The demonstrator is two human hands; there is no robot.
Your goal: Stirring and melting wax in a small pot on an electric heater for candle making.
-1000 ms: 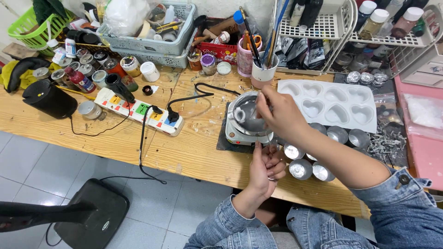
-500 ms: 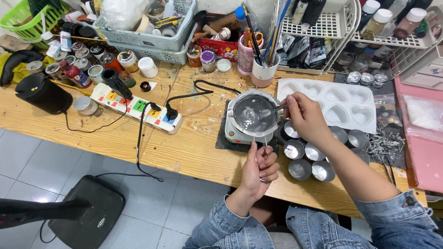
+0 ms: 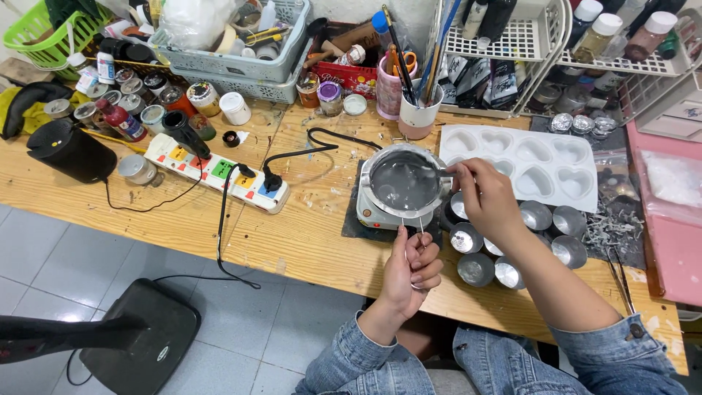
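A person in denim sleeves sat at the front edge of a cluttered wooden table (image 3: 307,234). The left hand (image 3: 411,269) was curled shut around the thin wire handle (image 3: 404,228) of a small metal pot (image 3: 404,181), seemingly to steady it where it sat on a little white hotplate (image 3: 373,213) near the table's middle. The pot held pale grey melted liquid. The right hand (image 3: 488,196) pinched a thin stirrer (image 3: 444,172) between closed fingertips at the pot's right rim, its tip resting in the liquid. Just right of the pot, close enough to fill easily, stood a cluster of round foil cups (image 3: 475,268), with a white heart-shaped mould (image 3: 541,172) behind them. A power strip (image 3: 219,174) lay to the left, and jars, brushes and baskets crowded the back edge.
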